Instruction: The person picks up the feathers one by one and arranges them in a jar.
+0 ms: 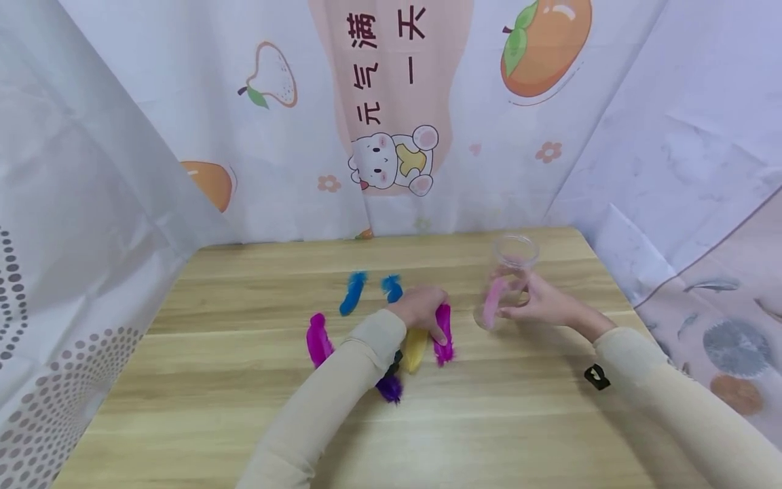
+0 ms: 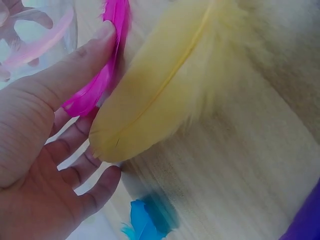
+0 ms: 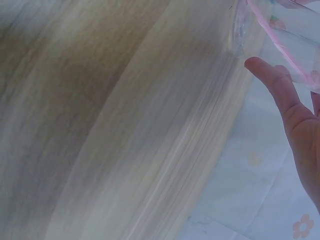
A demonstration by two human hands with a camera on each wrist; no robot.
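Reaching hand: the left hand (image 1: 421,314) is loosely curved and about half spread; its thumb touches a magenta feather (image 1: 447,350), its fingers lie about that feather's far end, and no closed pinch shows.
Magenta feather: at the left hand's fingertips over the table (image 1: 501,414), between that hand and the jar, its long axis running roughly toward and away from the person.
Way to the clear jar (image 1: 510,270): rightward from the magenta feather and slightly farther from the person; near, but apart.
Nearer hand: the left; the right hand (image 1: 540,303) is curled round the jar's side, holding it.
Inside the jar: one pink feather (image 1: 492,303), slanting.
Beside the magenta feather: a yellow feather (image 1: 415,351), partly hidden by the left hand.
Curtain (image 1: 489,197) writing: Chinese characters (image 1: 363,76) turned sideways, 元气满 and 一天, perhaps running past the top edge.
Jar label: none can be made out.
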